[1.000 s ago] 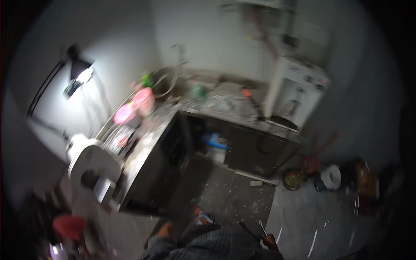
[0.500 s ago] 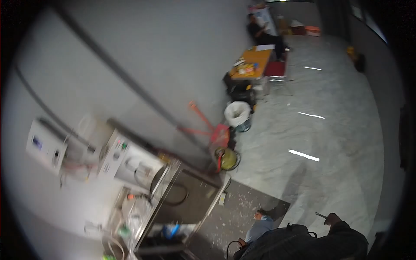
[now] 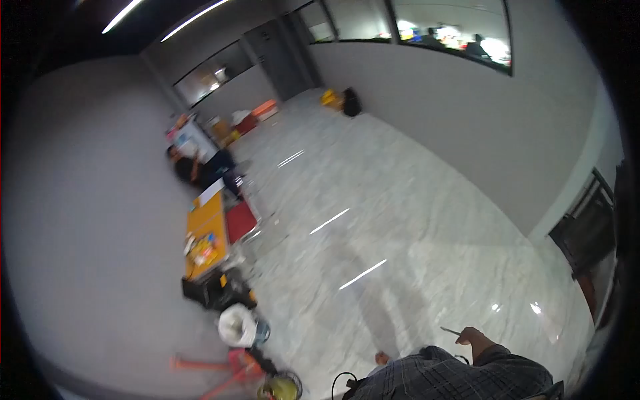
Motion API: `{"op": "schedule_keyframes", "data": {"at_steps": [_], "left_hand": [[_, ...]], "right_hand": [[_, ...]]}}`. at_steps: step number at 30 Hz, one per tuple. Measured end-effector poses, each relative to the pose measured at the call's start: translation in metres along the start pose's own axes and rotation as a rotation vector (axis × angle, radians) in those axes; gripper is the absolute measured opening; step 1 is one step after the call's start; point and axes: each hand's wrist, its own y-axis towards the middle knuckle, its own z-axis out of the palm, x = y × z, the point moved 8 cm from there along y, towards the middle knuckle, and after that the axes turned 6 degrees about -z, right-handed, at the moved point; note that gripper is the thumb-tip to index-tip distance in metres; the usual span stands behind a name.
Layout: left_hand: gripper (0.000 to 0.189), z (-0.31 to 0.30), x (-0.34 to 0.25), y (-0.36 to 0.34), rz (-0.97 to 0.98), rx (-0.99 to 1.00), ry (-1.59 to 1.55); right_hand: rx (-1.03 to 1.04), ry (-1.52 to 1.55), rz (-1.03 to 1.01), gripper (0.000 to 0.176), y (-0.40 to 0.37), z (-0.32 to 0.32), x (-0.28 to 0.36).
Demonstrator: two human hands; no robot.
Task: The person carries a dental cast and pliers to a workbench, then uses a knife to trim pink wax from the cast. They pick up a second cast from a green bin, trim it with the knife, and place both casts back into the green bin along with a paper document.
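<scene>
Cloth of a dark checked shirt [image 3: 460,377] fills the bottom edge, and beyond its sleeve the right hand [image 3: 472,335] has its grip closed around a slim tool [image 3: 450,331], which pokes out past the fingers above the pale marbled floor [image 3: 427,267]. The left hand is out of sight, so its grip I cannot tell. A bare foot [image 3: 382,358] shows just ahead of the shirt. Along the wall at picture left stand a yellowish round vessel [image 3: 280,389], a blurred red frame [image 3: 245,363], a white-lined bin [image 3: 248,327] and a black bag [image 3: 230,290]. Farther on, small packets [image 3: 202,250] lie on an orange-brown desk [image 3: 207,219] with a red chair [image 3: 241,221] beside it. Past the desk sits a person in dark clothes [image 3: 190,170], and a grey door [image 3: 273,57] closes the far end.
</scene>
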Motion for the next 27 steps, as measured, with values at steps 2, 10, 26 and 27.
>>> {"op": "schedule_keyframes", "data": {"at_steps": [2,10,26,27], "left_hand": [[0.030,-0.074,-0.042,0.094,0.252,-0.181,0.405],[0.031,-0.293,-0.508,0.334,0.566,-0.108,-0.659],[0.050,-0.210,-0.635,0.529,0.330,0.256,0.030],[0.048,-0.225,-0.667,0.549,0.339,0.246,0.017]], "right_hand": [[-0.102,0.081,0.022,0.059,0.024,-0.006,-0.008],[-0.075,0.725,0.211,0.040,0.170,0.119,-0.025],[-0.438,0.351,-0.056,0.062,0.327,-0.531,0.189],[-0.566,0.381,-0.086,0.067,0.348,-0.576,0.195]]}}
